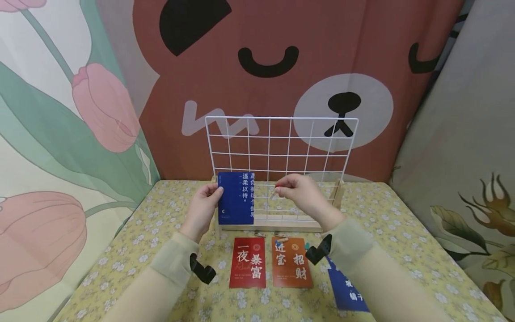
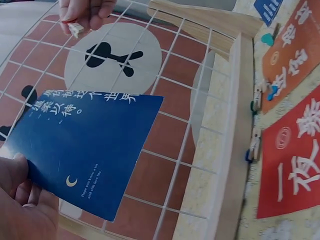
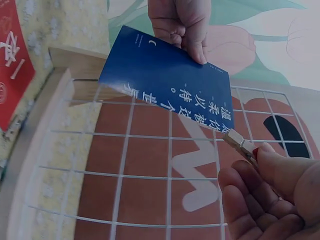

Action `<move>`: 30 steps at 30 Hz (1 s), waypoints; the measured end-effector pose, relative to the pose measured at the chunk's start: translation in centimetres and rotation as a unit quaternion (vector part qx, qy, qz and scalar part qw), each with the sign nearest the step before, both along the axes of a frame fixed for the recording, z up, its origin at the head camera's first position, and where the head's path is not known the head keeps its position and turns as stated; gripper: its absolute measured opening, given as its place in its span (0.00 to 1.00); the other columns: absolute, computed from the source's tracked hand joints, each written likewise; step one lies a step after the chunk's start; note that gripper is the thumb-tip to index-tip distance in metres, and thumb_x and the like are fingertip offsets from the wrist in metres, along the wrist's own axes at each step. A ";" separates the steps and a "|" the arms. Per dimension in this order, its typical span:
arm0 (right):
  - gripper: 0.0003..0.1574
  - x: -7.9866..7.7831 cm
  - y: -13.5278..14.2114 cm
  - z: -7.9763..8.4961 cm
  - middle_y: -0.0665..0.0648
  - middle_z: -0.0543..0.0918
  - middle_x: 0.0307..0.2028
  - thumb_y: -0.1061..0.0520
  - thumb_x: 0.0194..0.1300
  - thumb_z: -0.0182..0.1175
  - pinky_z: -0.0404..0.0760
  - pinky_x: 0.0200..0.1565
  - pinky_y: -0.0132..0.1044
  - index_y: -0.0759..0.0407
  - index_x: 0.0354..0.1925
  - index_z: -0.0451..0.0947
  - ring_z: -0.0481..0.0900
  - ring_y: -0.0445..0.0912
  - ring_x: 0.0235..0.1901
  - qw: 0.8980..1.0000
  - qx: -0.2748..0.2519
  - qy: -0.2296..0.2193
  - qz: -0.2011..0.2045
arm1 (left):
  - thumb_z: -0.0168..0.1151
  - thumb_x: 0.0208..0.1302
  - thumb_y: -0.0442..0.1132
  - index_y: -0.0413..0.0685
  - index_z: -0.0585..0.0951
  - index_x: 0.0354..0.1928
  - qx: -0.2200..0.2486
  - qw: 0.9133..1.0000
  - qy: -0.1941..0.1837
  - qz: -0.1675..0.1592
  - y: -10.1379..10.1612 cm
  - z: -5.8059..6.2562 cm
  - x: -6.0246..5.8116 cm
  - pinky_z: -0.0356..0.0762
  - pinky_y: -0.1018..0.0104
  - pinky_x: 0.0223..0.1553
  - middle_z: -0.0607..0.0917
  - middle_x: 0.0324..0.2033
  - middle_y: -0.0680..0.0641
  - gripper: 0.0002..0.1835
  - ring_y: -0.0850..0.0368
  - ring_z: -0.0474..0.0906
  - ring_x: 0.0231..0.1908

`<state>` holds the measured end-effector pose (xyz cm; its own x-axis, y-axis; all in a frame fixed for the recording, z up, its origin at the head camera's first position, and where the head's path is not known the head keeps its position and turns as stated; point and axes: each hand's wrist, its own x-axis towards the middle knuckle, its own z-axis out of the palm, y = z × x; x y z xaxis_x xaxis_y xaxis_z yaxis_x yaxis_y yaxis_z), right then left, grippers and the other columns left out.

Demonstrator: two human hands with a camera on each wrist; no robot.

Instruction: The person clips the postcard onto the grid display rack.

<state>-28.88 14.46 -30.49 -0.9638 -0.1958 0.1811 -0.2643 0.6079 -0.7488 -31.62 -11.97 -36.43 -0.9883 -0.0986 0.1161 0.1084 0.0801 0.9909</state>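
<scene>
My left hand (image 1: 201, 208) pinches a dark blue card (image 1: 236, 201) by its left edge, thumb on the printed front. White Chinese characters and a small moon mark the card, held upright before the left part of a white wire grid (image 1: 279, 155). To its right, my right hand (image 1: 303, 194) pinches a small wooden clothespin (image 3: 241, 143) between thumb and fingers. Something red shows at the clothespin by the thumb. In the right wrist view the clothespin's tip points toward the card's upper corner and overlaps the grid.
The grid stands in a wooden base (image 2: 227, 140). In front of it lie a red card (image 1: 247, 264), an orange card (image 1: 292, 264) and another blue card (image 1: 348, 290), partly hidden by the right sleeve. Several small clothespins (image 2: 255, 144) lie near them on the flowered tablecloth (image 1: 161, 223).
</scene>
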 end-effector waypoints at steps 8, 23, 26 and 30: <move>0.12 -0.5 -0.7 3.1 0.52 0.84 0.41 0.51 0.71 0.57 0.78 0.47 0.47 0.53 0.47 0.81 0.81 0.49 0.44 0.999 0.013 0.029 -0.005 | 0.56 0.71 0.39 0.38 0.76 0.49 0.008 0.999 0.037 0.007 0.1 2.0 -1.0 0.71 0.63 0.42 0.75 0.37 0.48 0.12 0.57 0.70 0.38; 0.12 -1.7 -2.9 8.4 0.49 0.82 0.47 0.50 0.69 0.58 0.76 0.45 0.43 0.50 0.47 0.83 0.77 0.44 0.45 0.991 0.057 0.117 -0.001 | 0.59 0.69 0.43 0.42 0.80 0.50 0.022 0.998 0.048 0.036 -0.6 6.0 -2.8 0.72 0.59 0.41 0.77 0.34 0.51 0.14 0.59 0.70 0.33; 0.12 -2.0 -3.6 9.3 0.49 0.82 0.47 0.50 0.69 0.59 0.76 0.46 0.42 0.50 0.47 0.84 0.77 0.44 0.45 0.990 0.062 0.125 -0.003 | 0.59 0.69 0.44 0.43 0.80 0.51 0.020 0.998 0.044 0.041 -0.8 6.5 -3.0 0.73 0.60 0.39 0.77 0.34 0.52 0.14 0.60 0.70 0.32; 0.13 -2.4 -4.5 10.1 0.49 0.81 0.47 0.50 0.69 0.59 0.77 0.46 0.41 0.51 0.47 0.84 0.77 0.43 0.44 0.988 0.075 0.136 -0.002 | 0.61 0.68 0.45 0.44 0.80 0.51 0.021 0.998 0.037 0.048 -0.8 6.7 -3.4 0.73 0.67 0.33 0.78 0.35 0.53 0.15 0.61 0.71 0.32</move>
<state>-31.31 9.92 -20.36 -0.8847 -0.2361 0.4020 -0.4400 0.7078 -0.5526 -35.03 -12.74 -29.69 -0.9629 -0.1992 0.1822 0.1751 0.0531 0.9831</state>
